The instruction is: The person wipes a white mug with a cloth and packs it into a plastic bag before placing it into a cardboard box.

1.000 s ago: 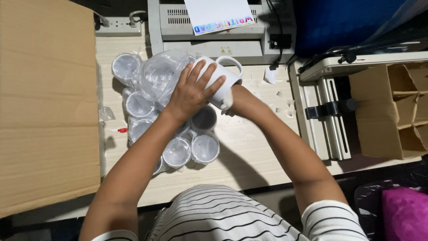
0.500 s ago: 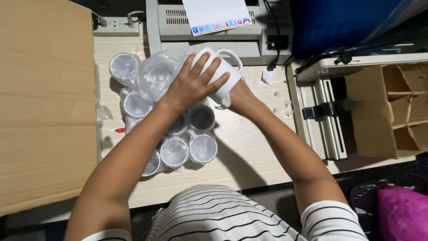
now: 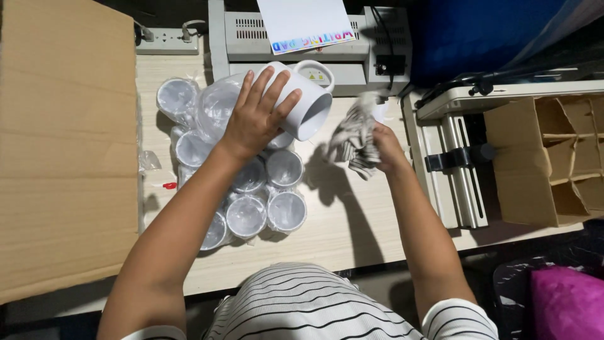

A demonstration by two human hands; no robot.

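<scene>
Over the pale wooden desk (image 3: 352, 226), left hand (image 3: 255, 119) wraps around a white mug (image 3: 302, 104), tipped on its side, mouth facing right, handle up near the grey machine (image 3: 296, 47). Right hand (image 3: 385, 146), apart from the left, clutches a striped cloth (image 3: 352, 141), blurred, just beside the mug's mouth. Below the left hand, plastic-wrapped mugs (image 3: 251, 201) stand clustered, mouths up. Compartmented cardboard box (image 3: 553, 157) sits at right.

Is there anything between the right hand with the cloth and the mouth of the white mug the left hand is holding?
Nothing visible. The right hand grips a striped cloth beside the open mouth of the white mug, which the left hand holds tilted on its side. Only bare desk shows in the gap.
</scene>
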